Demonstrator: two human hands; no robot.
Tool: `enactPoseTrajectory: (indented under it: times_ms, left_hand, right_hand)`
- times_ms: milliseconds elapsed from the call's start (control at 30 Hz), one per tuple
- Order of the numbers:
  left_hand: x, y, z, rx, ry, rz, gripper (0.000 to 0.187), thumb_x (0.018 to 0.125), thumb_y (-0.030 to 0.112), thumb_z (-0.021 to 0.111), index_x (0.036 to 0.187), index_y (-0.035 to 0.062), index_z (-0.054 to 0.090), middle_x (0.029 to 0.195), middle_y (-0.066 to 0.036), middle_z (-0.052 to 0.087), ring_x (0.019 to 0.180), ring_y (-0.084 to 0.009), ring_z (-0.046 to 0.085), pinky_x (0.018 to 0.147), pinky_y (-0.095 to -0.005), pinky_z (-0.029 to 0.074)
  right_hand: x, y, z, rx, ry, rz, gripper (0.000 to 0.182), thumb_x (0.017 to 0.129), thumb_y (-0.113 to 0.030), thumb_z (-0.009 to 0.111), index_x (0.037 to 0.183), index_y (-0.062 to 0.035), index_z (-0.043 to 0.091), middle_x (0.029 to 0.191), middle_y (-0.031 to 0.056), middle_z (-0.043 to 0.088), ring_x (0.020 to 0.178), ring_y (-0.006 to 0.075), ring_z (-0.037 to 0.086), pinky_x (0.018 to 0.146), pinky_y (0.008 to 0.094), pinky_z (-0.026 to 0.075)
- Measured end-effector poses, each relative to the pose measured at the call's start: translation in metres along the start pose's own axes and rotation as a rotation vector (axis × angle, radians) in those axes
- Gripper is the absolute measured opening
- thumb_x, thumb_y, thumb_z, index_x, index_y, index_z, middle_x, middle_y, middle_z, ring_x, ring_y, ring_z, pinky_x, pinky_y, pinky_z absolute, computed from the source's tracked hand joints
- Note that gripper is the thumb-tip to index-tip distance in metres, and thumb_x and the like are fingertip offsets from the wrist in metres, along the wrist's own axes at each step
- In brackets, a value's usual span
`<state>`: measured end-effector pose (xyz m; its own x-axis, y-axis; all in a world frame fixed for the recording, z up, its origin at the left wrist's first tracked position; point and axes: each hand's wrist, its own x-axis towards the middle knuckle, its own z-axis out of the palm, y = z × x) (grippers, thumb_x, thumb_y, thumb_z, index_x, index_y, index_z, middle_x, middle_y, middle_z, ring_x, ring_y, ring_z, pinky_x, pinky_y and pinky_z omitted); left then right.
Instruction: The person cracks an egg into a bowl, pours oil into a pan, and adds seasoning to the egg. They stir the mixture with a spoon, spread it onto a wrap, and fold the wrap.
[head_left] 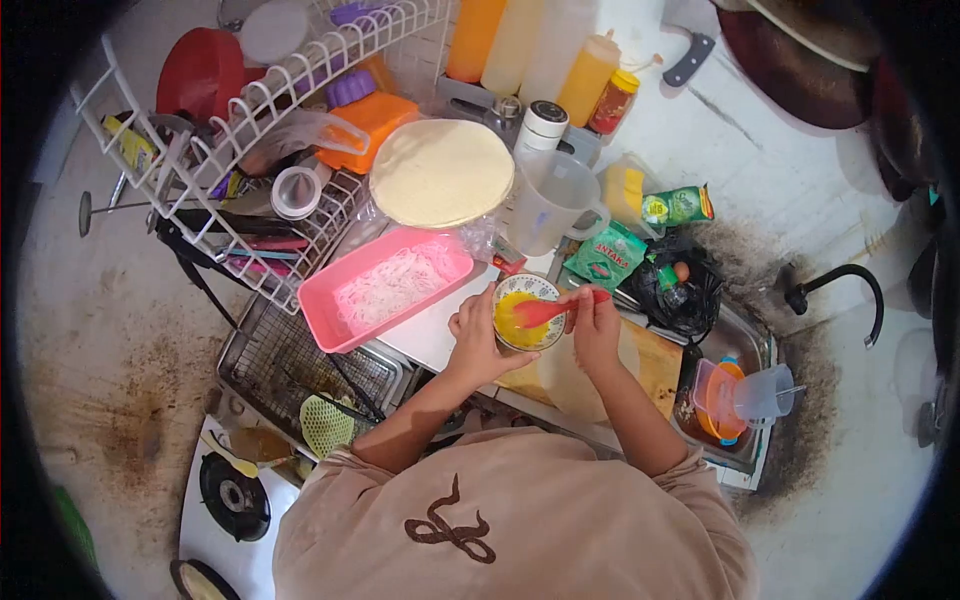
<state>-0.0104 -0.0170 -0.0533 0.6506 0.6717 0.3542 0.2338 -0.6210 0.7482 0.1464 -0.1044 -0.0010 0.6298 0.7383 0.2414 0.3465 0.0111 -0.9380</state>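
My left hand [474,338] is wrapped round the side of a small patterned bowl [552,288] with yellow liquid [508,322] inside. Between the fingers of my right hand [596,332] is a red pastry brush [548,309], its wide head dipping into the liquid; its bristles are too small to make out. Below the bowl, a thin round wrapper [580,385] lies on a wooden cutting board [655,365]. To the left stands a pink tray [325,325] of white and pinkish shreds [390,290]. Behind it is a stack of round wrappers [440,172].
A measuring jug [550,205], green packet [606,254] and black plastic bag [690,305] stand behind the board. At right is a sink with an orange-rimmed container [712,400] and a black faucet [850,275]. A dish rack [250,110] and stove burner [235,495] are at left.
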Motion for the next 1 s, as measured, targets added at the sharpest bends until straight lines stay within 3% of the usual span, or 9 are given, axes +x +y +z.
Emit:
enactPoseTrajectory:
  times_ms: [100, 300, 500, 600, 633, 733, 833, 1000]
  left_hand:
    - [0.001, 0.000, -0.001, -0.014, -0.002, -0.001, 0.116, 0.054, 0.050, 0.080, 0.137, -0.0020, 0.018, 0.123, -0.023, 0.037, 0.118, -0.0354, 0.032, 0.095, -0.0474, 0.020]
    - [0.000, 0.000, -0.001, -0.003, -0.007, -0.003, 0.116, 0.054, 0.050, 0.079, 0.136, -0.0040, 0.018, 0.124, -0.023, 0.037, 0.118, -0.0350, 0.032, 0.094, -0.0474, 0.021]
    - [0.000, -0.002, 0.000, -0.001, -0.010, 0.011, 0.117, 0.053, 0.051, 0.079, 0.136, -0.0046, 0.018, 0.124, -0.023, 0.037, 0.118, -0.0348, 0.032, 0.094, -0.0479, 0.020]
    - [0.000, -0.002, 0.001, 0.010, -0.007, 0.010, 0.118, 0.053, 0.051, 0.079, 0.136, -0.0053, 0.018, 0.124, -0.023, 0.038, 0.118, -0.0348, 0.032, 0.093, -0.0481, 0.021]
    - [0.000, -0.003, 0.001, 0.007, -0.009, 0.008, 0.118, 0.053, 0.051, 0.079, 0.136, -0.0055, 0.018, 0.124, -0.023, 0.037, 0.118, -0.0348, 0.032, 0.093, -0.0483, 0.021]
    - [0.000, -0.002, 0.001, -0.001, -0.009, 0.009, 0.119, 0.052, 0.050, 0.080, 0.136, -0.0056, 0.017, 0.124, -0.023, 0.038, 0.118, -0.0349, 0.032, 0.093, -0.0486, 0.021]
    - [0.000, -0.002, 0.000, 0.000, -0.002, 0.012, 0.118, 0.052, 0.050, 0.080, 0.136, -0.0054, 0.018, 0.123, -0.023, 0.038, 0.118, -0.0349, 0.032, 0.093, -0.0486, 0.021]
    - [0.001, 0.000, 0.000, 0.001, -0.004, -0.008, 0.117, 0.052, 0.049, 0.080, 0.135, -0.0054, 0.019, 0.122, -0.023, 0.039, 0.117, -0.0347, 0.033, 0.093, -0.0485, 0.021]
  right_hand:
    - [0.005, -0.007, -0.001, 0.170, 0.065, -0.004, 0.026, 0.098, -0.024, 0.038, 0.086, -0.0035, 0.050, 0.075, 0.0063, 0.061, 0.051, 0.0054, 0.046, 0.044, 0.0210, 0.040]
    - [0.013, -0.017, -0.017, 0.254, 0.103, 0.056, 0.025, 0.097, -0.027, 0.039, 0.086, -0.0062, 0.048, 0.079, 0.0104, 0.063, 0.050, 0.0091, 0.049, 0.041, 0.0237, 0.043]
    - [0.015, -0.020, -0.023, 0.322, 0.147, 0.099, 0.024, 0.098, -0.024, 0.038, 0.088, -0.0051, 0.049, 0.076, 0.0071, 0.063, 0.050, 0.0076, 0.047, 0.043, 0.0218, 0.041]
    - [0.003, -0.016, -0.013, -0.059, 0.032, -0.086, 0.021, 0.096, -0.020, 0.041, 0.086, -0.0049, 0.052, 0.075, 0.0070, 0.063, 0.051, 0.0091, 0.049, 0.047, 0.0233, 0.042]
    - [0.002, -0.007, -0.012, -0.308, -0.013, -0.256, 0.020, 0.095, -0.017, 0.044, 0.084, -0.0043, 0.054, 0.074, 0.0065, 0.062, 0.053, 0.0092, 0.051, 0.049, 0.0244, 0.041]
    - [-0.002, 0.003, 0.006, -0.268, 0.016, -0.369, 0.023, 0.096, -0.016, 0.042, 0.082, -0.0030, 0.054, 0.072, 0.0064, 0.062, 0.055, 0.0087, 0.053, 0.047, 0.0240, 0.041]
    - [0.002, 0.006, 0.005, 0.030, -0.007, 0.001, 0.028, 0.097, -0.021, 0.039, 0.081, -0.0032, 0.054, 0.073, 0.0071, 0.062, 0.054, 0.0095, 0.052, 0.046, 0.0238, 0.041]
    - [0.010, 0.004, -0.003, 0.396, 0.055, 0.220, 0.032, 0.098, -0.029, 0.036, 0.082, -0.0049, 0.051, 0.075, 0.0097, 0.063, 0.049, 0.0104, 0.049, 0.043, 0.0243, 0.043]
